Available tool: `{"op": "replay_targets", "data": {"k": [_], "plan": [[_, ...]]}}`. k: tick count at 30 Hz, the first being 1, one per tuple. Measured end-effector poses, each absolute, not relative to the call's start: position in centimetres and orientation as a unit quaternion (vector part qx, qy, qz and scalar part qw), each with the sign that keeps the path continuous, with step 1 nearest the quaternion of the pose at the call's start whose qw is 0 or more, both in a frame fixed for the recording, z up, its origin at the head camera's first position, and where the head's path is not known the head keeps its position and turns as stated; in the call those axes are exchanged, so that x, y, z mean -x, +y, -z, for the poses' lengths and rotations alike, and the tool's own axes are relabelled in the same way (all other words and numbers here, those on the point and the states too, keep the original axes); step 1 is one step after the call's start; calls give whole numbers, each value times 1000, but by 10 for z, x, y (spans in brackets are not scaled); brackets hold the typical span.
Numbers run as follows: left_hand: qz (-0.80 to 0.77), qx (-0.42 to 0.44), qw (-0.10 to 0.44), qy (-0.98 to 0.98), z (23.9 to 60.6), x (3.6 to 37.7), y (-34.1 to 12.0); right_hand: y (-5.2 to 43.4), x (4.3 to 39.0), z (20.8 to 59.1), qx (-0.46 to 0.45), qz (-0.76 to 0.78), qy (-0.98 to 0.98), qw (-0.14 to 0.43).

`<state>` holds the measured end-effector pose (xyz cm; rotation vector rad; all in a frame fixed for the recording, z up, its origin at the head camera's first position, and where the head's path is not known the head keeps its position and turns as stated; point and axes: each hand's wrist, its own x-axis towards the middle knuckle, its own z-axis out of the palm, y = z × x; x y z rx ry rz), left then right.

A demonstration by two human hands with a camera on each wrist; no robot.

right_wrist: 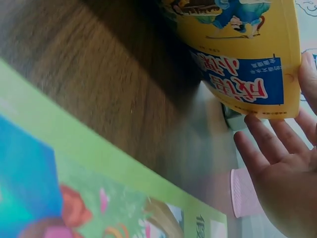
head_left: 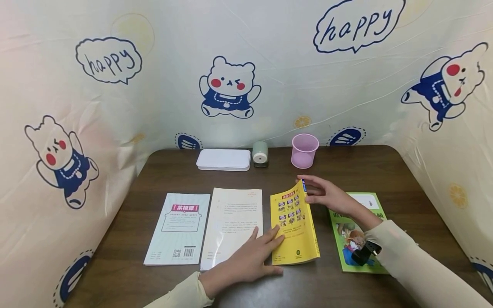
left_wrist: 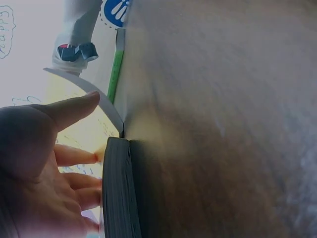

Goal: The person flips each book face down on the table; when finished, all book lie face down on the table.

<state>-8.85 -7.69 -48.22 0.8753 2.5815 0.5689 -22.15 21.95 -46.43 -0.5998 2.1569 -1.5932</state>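
Observation:
A yellow paperback book (head_left: pixel 294 239) lies back cover up, with its right side raised off the table. My right hand (head_left: pixel 329 196) holds it at the top right corner, thumb and fingers at the edge. In the right wrist view its front cover (right_wrist: pixel 237 79) shows a blue title band. My left hand (head_left: pixel 250 259) lies palm down with spread fingers, their tips on the yellow book's left side. Under the same hand is the right edge of a thick white book (head_left: pixel 231 226); its page block (left_wrist: pixel 119 188) shows in the left wrist view.
A light blue book (head_left: pixel 179 239) lies at far left, and a green picture book (head_left: pixel 346 256) sits under my right forearm. Along the table's back edge stand a white flat case (head_left: pixel 223 159), a small green device (head_left: pixel 260 152) and a pink cup (head_left: pixel 304 156). Printed cloth surrounds the table.

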Motion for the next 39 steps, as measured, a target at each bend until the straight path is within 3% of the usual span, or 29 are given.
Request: {"op": "replay_targets", "data": {"k": [16, 27, 39], "plan": [[-139, -341, 182, 912, 481, 87, -75, 234, 217, 468, 220, 316, 911, 150], [-141, -344, 179, 911, 486, 89, -79, 234, 214, 481, 188, 258, 933, 167], [-166, -335, 185, 909, 482, 91, -77, 232, 215, 491, 182, 264, 936, 146]]}}
